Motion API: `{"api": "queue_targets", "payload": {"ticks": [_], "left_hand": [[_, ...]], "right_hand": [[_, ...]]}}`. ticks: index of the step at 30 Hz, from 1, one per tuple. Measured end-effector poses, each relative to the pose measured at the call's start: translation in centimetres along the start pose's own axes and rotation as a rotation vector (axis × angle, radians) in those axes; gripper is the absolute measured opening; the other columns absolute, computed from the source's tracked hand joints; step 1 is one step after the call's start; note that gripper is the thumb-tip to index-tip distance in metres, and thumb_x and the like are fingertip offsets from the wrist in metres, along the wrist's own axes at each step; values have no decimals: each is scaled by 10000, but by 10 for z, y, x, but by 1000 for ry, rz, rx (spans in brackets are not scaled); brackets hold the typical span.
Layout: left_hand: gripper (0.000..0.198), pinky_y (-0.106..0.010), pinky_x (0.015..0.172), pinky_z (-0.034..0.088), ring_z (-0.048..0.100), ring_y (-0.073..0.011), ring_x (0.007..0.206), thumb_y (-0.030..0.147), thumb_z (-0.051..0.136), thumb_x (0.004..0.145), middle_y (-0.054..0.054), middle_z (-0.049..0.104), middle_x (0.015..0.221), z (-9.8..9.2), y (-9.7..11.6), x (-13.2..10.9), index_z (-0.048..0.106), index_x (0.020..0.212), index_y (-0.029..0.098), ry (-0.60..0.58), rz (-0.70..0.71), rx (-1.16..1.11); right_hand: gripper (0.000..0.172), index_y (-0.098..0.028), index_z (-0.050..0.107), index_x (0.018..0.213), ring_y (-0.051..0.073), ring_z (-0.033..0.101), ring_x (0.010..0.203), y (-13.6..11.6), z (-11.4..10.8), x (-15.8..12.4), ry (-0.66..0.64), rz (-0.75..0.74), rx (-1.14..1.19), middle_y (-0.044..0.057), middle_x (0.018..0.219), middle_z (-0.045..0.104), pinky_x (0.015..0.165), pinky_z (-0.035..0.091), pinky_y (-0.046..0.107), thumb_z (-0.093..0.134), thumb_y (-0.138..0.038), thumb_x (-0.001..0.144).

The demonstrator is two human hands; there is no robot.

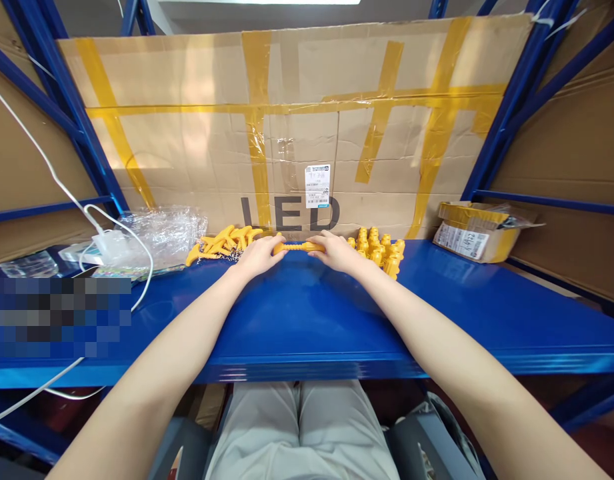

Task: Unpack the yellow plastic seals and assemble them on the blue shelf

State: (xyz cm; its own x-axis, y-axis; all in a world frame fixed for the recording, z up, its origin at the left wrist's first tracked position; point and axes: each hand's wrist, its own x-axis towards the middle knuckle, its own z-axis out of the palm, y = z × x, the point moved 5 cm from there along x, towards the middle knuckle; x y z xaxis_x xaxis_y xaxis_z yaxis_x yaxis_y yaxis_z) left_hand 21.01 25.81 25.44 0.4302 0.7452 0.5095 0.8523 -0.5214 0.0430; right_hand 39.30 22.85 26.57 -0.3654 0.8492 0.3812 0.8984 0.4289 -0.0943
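Note:
Between my two hands, just above the blue shelf, a thin ribbed yellow plastic rod [297, 247] lies level. The fingers of my left hand [258, 256] are closed on its left end, where a wider yellow part shows at the fingertips. My right hand [338, 253] grips the thicker right end, partly hidden by the fingers. Beside my left hand is a heap of yellow branched plastic pieces [221, 241] with small metal chains among them. Several yellow knobbed, bottle-like plastic pieces [374, 243] stand grouped just right of my right hand.
The blue metal shelf [307, 313] spans the front, backed by a large taped cardboard sheet [201, 153]. Clear plastic wrap [169, 233], a white charger [111, 245] and its cable are at left. A small open carton [479, 233] sits at right.

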Motion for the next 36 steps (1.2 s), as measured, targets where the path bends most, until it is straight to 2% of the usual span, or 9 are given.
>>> {"api": "queue_targets", "payload": {"ticks": [6, 11, 13, 16, 18, 21, 26, 30, 36], "left_hand": [[366, -335, 827, 482, 622, -250, 1008, 418, 437, 904, -86, 659, 1144, -3, 5, 0, 605, 1162, 221, 29, -6, 19], [338, -335, 806, 484, 626, -242, 952, 401, 456, 887, -77, 667, 1081, -1, 7, -1, 602, 1130, 218, 11, 22, 19], [315, -336, 792, 483, 627, -242, 930, 386, 473, 874, -71, 672, 1058, 0, 8, -1, 601, 1109, 220, -6, 17, 17], [288, -332, 768, 479, 629, -246, 916, 369, 491, 860, -67, 678, 1034, 1, 7, -2, 600, 1084, 224, -28, -5, 20], [281, -327, 754, 476, 630, -245, 903, 368, 494, 858, -66, 682, 1015, 2, 7, -2, 599, 1075, 224, -36, -11, 21], [275, -319, 744, 469, 630, -239, 886, 364, 497, 853, -66, 685, 994, 2, 5, -2, 599, 1064, 220, -38, -10, 12], [262, -306, 729, 463, 626, -222, 838, 345, 499, 841, -60, 682, 942, 4, 1, -2, 596, 1045, 211, -43, -13, -17], [247, -312, 728, 463, 618, -227, 832, 336, 509, 824, -67, 675, 929, 3, 0, -1, 601, 1010, 202, -7, 0, -39], [236, -321, 732, 462, 614, -226, 804, 327, 525, 809, -57, 678, 882, 3, -1, 0, 613, 989, 204, 14, -25, -104]], "right_hand": [[416, -156, 545, 1339, 223, 595, 1126, 4, 3, 2, 44, -62, 127, 124, 1222, 581, 974, 432, 295, 543, -264, 938], [401, -123, 589, 1267, 240, 592, 1121, 12, 12, 8, 44, -89, 263, 142, 1177, 606, 995, 438, 348, 621, -212, 877], [426, -108, 585, 1243, 242, 598, 1103, 18, 15, 10, 29, -53, 332, 147, 1174, 615, 983, 448, 366, 665, -184, 831], [461, -125, 556, 1217, 215, 638, 975, 27, 18, 10, -32, 36, 435, 109, 1095, 647, 888, 500, 358, 699, -161, 780], [433, -147, 549, 1176, 189, 652, 900, 31, 17, 8, -79, 85, 506, 76, 1042, 661, 832, 519, 334, 702, -153, 771], [345, -158, 575, 1057, 177, 663, 905, 34, 14, 6, -98, 127, 611, 65, 1035, 674, 830, 519, 309, 734, -147, 751], [137, -157, 598, 881, 151, 710, 785, 29, 17, 2, -239, 176, 926, 61, 904, 719, 815, 537, 269, 679, -263, 854], [309, -130, 592, 857, 161, 711, 640, 27, 21, 0, -276, 280, 1067, 86, 751, 717, 698, 564, 254, 567, -432, 921], [377, -116, 525, 961, 172, 681, 535, 23, 25, -3, -314, 356, 1191, 106, 646, 701, 564, 550, 242, 417, -477, 973]]}}
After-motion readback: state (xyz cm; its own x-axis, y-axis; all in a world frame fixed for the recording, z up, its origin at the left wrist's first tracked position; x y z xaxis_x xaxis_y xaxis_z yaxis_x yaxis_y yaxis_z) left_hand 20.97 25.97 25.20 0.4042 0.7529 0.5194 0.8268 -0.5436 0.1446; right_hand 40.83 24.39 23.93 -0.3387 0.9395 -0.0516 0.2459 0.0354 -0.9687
